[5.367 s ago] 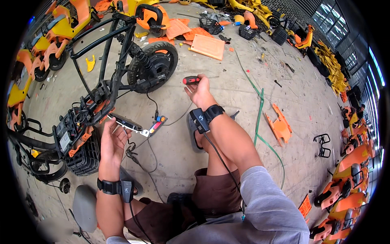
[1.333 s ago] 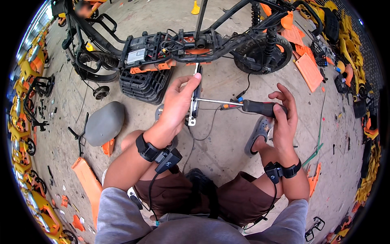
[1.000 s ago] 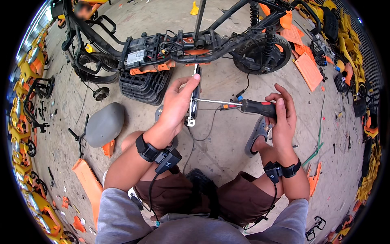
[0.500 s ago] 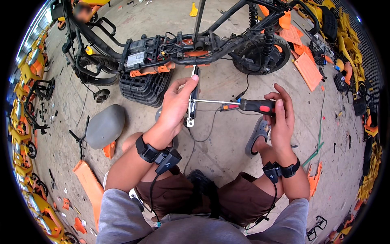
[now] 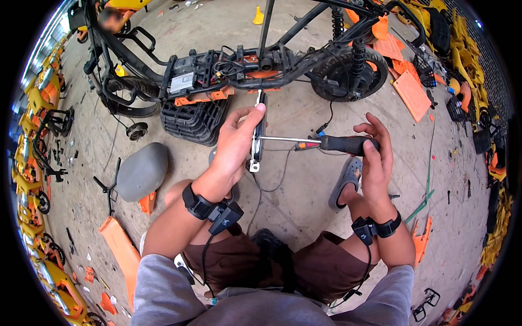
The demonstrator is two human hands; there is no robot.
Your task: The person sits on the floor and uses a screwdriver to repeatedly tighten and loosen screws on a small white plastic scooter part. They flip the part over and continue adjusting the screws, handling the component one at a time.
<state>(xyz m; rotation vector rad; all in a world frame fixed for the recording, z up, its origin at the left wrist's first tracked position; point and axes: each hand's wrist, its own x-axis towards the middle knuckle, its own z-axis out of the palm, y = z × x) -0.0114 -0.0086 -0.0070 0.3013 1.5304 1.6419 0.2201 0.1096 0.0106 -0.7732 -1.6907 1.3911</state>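
Observation:
My left hand [image 5: 235, 142] is closed around a slim black part with a silver metal bracket [image 5: 255, 165], held upright with the thumb on top. The kind of part is unclear. My right hand [image 5: 379, 155] grips a screwdriver [image 5: 342, 143] by its black handle, thumb and fingers at the butt end and other fingers loosely raised. The metal shaft lies nearly level, its tip touching the side of the slim part or just beside it. Beyond my hands stands a stripped scooter frame [image 5: 304, 65] with exposed wiring and a silver-labelled box [image 5: 182, 83].
A black crate [image 5: 193, 122] lies under the frame. The rear wheel [image 5: 353, 76] stands at far right. A grey seat [image 5: 142, 172] and an orange panel [image 5: 118, 250] lie at left. More orange panels [image 5: 412, 95] are at right. A thin cable [image 5: 272, 189] runs below my hands.
The screwdriver handle has turned, and its red patch no longer shows. My right thumb has shifted slightly down over the handle's end. My left hand keeps its hold almost unmoved.

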